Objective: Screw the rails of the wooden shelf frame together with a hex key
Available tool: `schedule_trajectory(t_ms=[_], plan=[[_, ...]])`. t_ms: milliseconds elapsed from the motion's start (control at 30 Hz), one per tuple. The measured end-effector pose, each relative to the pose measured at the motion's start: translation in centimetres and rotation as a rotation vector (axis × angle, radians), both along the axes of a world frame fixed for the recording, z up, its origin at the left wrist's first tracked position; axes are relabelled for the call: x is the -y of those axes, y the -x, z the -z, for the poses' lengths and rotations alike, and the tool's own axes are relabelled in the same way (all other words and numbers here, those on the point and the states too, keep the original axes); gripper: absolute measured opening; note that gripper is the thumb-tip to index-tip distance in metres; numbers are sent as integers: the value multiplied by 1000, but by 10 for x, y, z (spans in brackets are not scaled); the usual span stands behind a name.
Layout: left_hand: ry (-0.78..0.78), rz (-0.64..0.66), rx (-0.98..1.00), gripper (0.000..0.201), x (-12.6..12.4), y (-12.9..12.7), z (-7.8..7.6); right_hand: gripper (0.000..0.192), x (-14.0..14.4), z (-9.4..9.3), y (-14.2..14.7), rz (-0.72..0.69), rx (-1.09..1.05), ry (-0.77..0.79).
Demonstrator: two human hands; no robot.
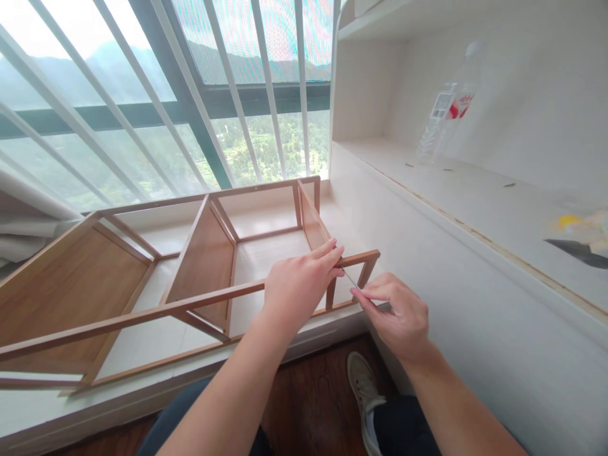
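A brown wooden shelf rack [247,291] lies on its side along the white window ledge, its shelf boards standing up between the long rails. My left hand [299,278] rests over the near rail close to the rack's right end, fingers closed around the joint of rail and end board. In my right hand [396,310], thumb and fingers pinch a thin metal rod that looks like a hex key [351,279]. Its far tip meets the rail beside my left fingertips; the exact contact is hidden by those fingers.
To the right, a white cabinet [427,253] bears a clear plastic bottle [449,114], small brown bits and a dark flat item [577,253]. Behind the rack is a barred window [266,95]. A curtain [28,218] hangs at left. My shoe [363,386] stands on the dark wooden floor.
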State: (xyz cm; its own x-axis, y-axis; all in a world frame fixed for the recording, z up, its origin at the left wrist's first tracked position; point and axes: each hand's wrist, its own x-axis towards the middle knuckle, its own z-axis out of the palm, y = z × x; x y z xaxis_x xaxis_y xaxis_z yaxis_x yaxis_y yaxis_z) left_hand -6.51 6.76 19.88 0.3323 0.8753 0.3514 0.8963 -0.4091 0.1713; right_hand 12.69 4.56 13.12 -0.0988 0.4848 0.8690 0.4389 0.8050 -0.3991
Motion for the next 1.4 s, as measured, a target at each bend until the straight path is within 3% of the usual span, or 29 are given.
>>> schedule_trajectory(t_ms=[800, 1400], plan=[[-99, -22, -110, 33, 7, -4, -5, 29, 2, -12, 8, -26, 85, -83], [-148, -8, -184, 35, 8, -4, -6, 32, 0, -8, 15, -26, 29, -87]])
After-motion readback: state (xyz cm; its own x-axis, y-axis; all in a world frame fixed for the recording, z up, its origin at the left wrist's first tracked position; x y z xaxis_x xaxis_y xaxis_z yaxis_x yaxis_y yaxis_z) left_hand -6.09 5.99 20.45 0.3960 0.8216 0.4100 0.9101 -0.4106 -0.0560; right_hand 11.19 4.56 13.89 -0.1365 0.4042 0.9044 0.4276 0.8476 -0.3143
